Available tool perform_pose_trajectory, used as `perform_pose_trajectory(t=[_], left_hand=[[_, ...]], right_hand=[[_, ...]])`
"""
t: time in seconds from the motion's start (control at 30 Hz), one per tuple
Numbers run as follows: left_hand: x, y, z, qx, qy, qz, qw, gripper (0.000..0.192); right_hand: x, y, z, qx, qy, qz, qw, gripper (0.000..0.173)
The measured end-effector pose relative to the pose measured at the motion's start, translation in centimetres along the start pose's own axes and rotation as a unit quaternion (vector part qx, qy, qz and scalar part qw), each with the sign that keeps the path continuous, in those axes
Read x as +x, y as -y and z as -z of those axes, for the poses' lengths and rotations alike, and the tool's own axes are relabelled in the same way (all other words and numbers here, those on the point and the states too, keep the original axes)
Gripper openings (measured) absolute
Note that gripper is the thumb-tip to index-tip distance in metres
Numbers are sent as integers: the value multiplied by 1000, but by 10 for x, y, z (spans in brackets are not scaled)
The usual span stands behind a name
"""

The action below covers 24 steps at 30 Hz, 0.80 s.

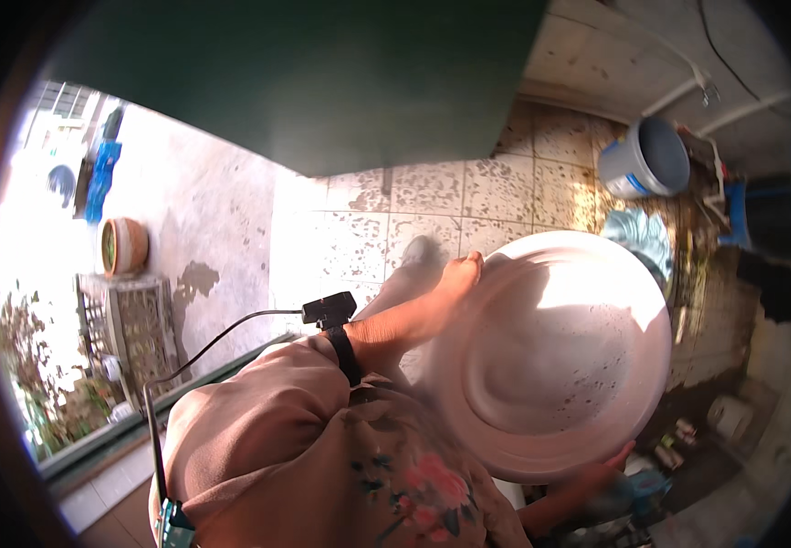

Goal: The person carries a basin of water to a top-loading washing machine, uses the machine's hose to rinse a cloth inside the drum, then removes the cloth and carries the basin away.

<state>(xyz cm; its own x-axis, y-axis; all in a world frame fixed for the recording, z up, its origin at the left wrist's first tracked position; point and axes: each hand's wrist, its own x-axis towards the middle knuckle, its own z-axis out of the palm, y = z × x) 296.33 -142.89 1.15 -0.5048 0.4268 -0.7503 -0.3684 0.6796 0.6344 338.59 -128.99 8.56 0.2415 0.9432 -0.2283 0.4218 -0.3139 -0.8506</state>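
A wide white basin (pixel 546 356), wet inside with scattered drops, is held up in front of my body. My left hand (pixel 462 275) grips its rim at the upper left, and a black strap with a small device (pixel 330 312) sits on that wrist. At the lower edge my right hand (pixel 618 457) holds the rim, its fingertips showing while the rest is blurred or partly hidden. Light blue cloth (pixel 638 240) lies on the tiled floor just beyond the basin.
A grey bucket (pixel 645 161) stands at the upper right on wet tiles (pixel 429 188). Nearby is a blue-and-black container (pixel 772 212). A large dark green panel (pixel 340 82) spans the top. At left, a clay pot (pixel 125 246) sits on a slatted stand (pixel 132 329).
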Motion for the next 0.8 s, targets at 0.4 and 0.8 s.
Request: perform_pose_trajectory(t=[0.4, 0.8], left_hand=[[-114, 122, 285, -522, -229, 35, 821, 42], [-259, 311, 502, -722, -453, -179, 491, 40]], right_hand=[[-137, 104, -282, 62, 298, -85, 949, 58], [-488, 213, -565, -53, 629, 161, 758, 27]])
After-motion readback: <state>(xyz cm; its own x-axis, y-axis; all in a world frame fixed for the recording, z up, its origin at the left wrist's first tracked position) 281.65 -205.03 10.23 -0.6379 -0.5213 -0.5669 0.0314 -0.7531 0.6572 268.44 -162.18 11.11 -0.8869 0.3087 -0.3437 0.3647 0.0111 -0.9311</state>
